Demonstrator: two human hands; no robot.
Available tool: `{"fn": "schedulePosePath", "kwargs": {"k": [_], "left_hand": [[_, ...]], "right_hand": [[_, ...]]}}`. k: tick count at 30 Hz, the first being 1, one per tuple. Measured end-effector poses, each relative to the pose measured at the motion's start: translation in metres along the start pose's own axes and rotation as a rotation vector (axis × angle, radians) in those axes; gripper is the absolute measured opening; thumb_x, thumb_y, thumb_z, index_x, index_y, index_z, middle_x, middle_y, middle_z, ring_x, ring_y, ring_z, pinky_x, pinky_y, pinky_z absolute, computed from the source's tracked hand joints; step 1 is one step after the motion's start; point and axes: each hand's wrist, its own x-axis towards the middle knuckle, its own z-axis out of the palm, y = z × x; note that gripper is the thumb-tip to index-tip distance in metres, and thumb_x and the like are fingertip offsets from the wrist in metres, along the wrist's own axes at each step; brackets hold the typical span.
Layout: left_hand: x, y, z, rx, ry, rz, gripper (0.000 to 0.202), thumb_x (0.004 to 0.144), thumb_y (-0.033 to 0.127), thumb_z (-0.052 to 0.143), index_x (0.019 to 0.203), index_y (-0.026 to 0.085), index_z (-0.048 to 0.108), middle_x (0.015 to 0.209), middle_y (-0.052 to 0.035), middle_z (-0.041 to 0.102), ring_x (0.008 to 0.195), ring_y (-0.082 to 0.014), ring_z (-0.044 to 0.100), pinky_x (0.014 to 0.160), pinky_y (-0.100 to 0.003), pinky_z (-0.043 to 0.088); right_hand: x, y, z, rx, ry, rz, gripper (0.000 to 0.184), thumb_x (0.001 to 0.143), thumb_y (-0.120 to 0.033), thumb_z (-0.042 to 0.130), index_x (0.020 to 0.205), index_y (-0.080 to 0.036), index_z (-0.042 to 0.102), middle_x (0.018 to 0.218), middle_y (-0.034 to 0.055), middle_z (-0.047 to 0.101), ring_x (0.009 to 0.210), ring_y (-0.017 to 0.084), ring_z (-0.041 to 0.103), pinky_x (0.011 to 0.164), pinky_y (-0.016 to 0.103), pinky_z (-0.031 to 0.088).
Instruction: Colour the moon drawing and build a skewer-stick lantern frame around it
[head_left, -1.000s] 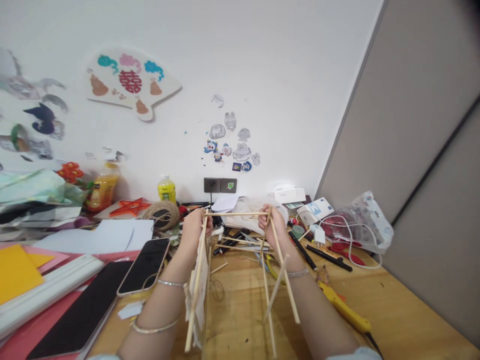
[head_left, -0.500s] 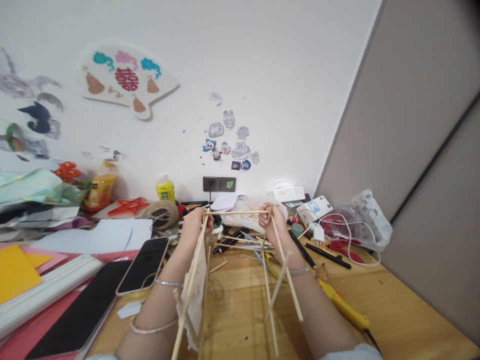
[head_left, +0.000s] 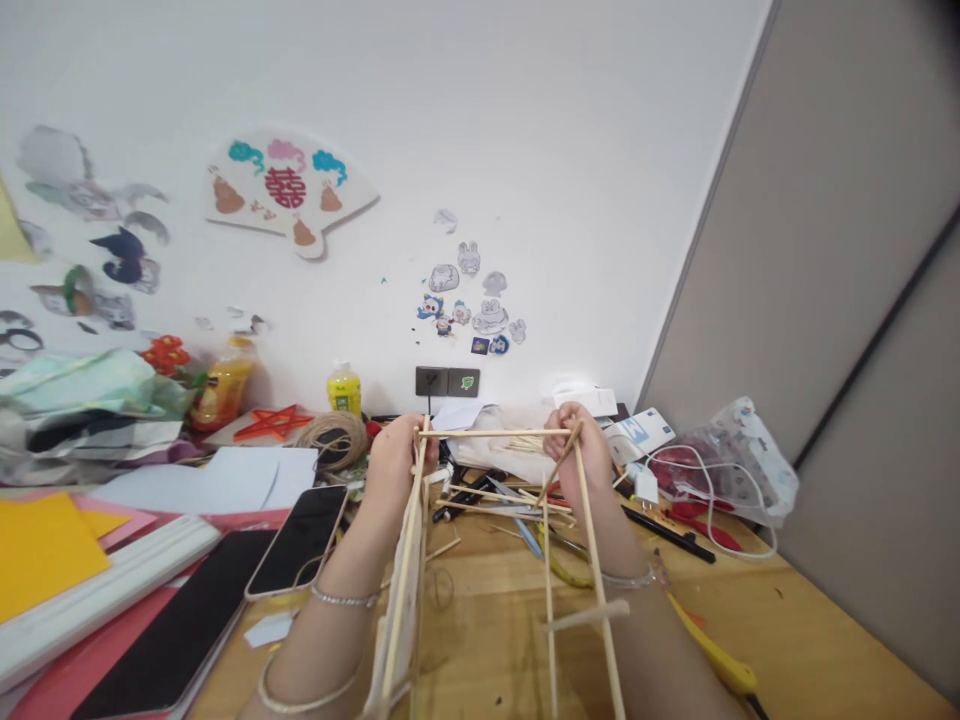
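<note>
Held up over the table is a frame of thin wooden sticks (head_left: 495, 433), its crossbar running between my two hands. My left hand (head_left: 397, 455) is closed around the frame's far left corner. A strip of white cloth or paper (head_left: 397, 620) hangs along the left side below it. My right hand (head_left: 581, 450) pinches the far right corner, where a short brownish stick (head_left: 559, 465) slants across. Lower on the right side, a short crosspiece (head_left: 589, 615) joins two long sticks. Parts of the fingers are hidden behind the sticks.
Loose sticks and pens (head_left: 510, 500) lie beyond the frame. A black phone (head_left: 298, 540), papers (head_left: 217, 480) and a twine coil (head_left: 334, 435) are on the left. On the right are a yellow-handled tool (head_left: 712, 650), a white charger (head_left: 646, 487) and a plastic bag (head_left: 757, 465).
The frame's right side has swung outward to the right with my right hand, and its crosspiece lies flatter. The camera view has shifted slightly up and to the left.
</note>
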Motion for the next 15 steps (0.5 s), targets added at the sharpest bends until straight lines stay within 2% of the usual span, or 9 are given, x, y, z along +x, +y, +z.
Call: {"fn": "schedulePosePath", "kwargs": {"k": [4, 11, 15], "left_hand": [[-0.015, 0.018, 0.004, -0.016, -0.002, 0.072, 0.026, 0.069, 0.027, 0.047, 0.044, 0.021, 0.048, 0.040, 0.0021, 0.042, 0.038, -0.0105, 0.033, 0.039, -0.023, 0.024], [-0.023, 0.035, 0.002, -0.018, -0.070, 0.202, 0.030, 0.071, 0.029, 0.047, 0.042, 0.021, 0.048, 0.039, 0.0006, 0.041, 0.040, -0.0120, 0.034, 0.040, -0.025, 0.026], [-0.016, 0.030, -0.004, 0.000, -0.074, 0.081, 0.027, 0.071, 0.026, 0.048, 0.044, 0.021, 0.047, 0.039, 0.0010, 0.041, 0.036, -0.0120, 0.034, 0.037, -0.025, 0.024]], "right_hand": [[-0.011, -0.019, 0.010, -0.029, -0.038, -0.125, 0.008, 0.063, -0.018, 0.056, 0.063, -0.022, 0.050, 0.045, -0.0072, 0.038, 0.040, 0.008, 0.027, 0.041, 0.022, 0.022], [-0.026, -0.040, 0.019, -0.074, -0.104, -0.194, 0.007, 0.065, -0.018, 0.052, 0.062, -0.022, 0.049, 0.046, -0.0054, 0.038, 0.043, 0.010, 0.028, 0.043, 0.023, 0.022], [-0.027, -0.043, 0.017, -0.086, -0.144, -0.134, 0.008, 0.066, -0.016, 0.052, 0.060, -0.021, 0.051, 0.046, -0.0052, 0.040, 0.043, 0.009, 0.030, 0.043, 0.023, 0.023]]}}
